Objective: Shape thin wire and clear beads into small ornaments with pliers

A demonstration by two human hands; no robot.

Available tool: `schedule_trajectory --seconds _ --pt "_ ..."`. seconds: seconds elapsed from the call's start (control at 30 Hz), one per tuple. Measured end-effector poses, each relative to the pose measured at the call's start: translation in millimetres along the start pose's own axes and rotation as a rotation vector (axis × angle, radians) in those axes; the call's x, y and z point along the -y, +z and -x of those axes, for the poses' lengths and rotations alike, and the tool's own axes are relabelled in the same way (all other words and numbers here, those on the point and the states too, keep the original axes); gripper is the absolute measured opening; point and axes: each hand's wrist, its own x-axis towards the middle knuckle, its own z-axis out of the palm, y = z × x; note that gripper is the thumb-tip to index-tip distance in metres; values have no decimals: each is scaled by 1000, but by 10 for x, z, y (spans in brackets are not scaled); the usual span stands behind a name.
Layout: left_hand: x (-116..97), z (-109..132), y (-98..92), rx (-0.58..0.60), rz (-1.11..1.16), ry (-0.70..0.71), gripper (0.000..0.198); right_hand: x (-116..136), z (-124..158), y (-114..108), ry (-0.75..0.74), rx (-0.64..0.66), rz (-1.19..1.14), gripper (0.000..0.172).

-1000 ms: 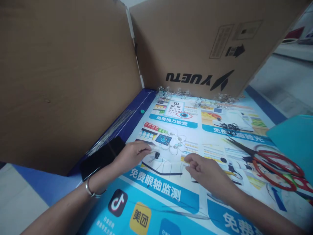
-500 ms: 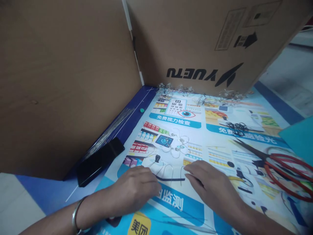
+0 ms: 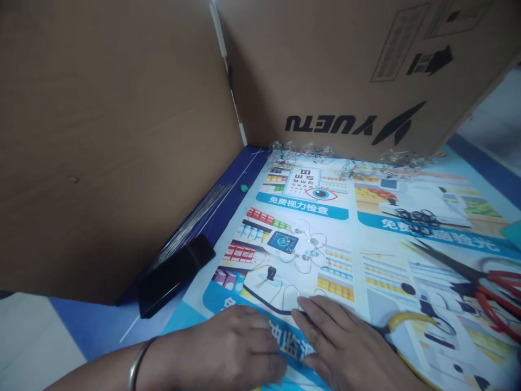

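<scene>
My left hand rests low over the printed sheet, its fingers curled in and its fingertips hidden; I cannot make out what they hold, if anything. To its right, my right hand lies palm down with fingers stretched out and the thumb apart. Its fingertips reach a thin bent wire with a rounded top. Beyond my hands, a flower-shaped ring of wire loops with small clear beads lies on the sheet.
Red-handled scissors and a yellow-handled tool lie right. A black phone and straight wires lie left. Dark coiled pieces sit farther back. Clear wire pieces line the cardboard wall.
My right hand has come closer to my left and down, its fingers now flatter. My left hand has moved slightly toward me. The view has shifted, uncovering the yellow-handled tool.
</scene>
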Motion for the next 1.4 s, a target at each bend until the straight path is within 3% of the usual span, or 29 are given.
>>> schedule_trajectory --seconds 0.13,0.23,0.4,0.57,0.77,0.9,1.03,1.13,1.4 --pt "52 38 69 -109 -39 -110 16 -13 -11 -25 14 -58 32 42" --pt "111 53 131 -220 -96 -301 15 -15 -24 -42 20 -85 48 44" --pt "168 36 170 -201 -165 -496 20 -18 -19 -20 6 -98 51 44" --pt "173 37 202 -109 -98 -483 27 -25 -9 -6 -2 -90 47 44" --pt "173 32 185 -130 -68 -456 27 -32 -15 -15 -10 -69 50 42" --pt "275 36 117 -202 -118 -530 23 -21 -13 -34 -7 -50 51 44" --pt "502 72 112 -238 -130 -624 31 -9 -15 -57 5 -48 53 45" --pt "633 102 134 -187 -107 -654 35 -4 -15 -67 2 -49 41 43" --pt "616 134 77 -121 -114 -695 37 -2 -9 -115 3 -30 26 40"
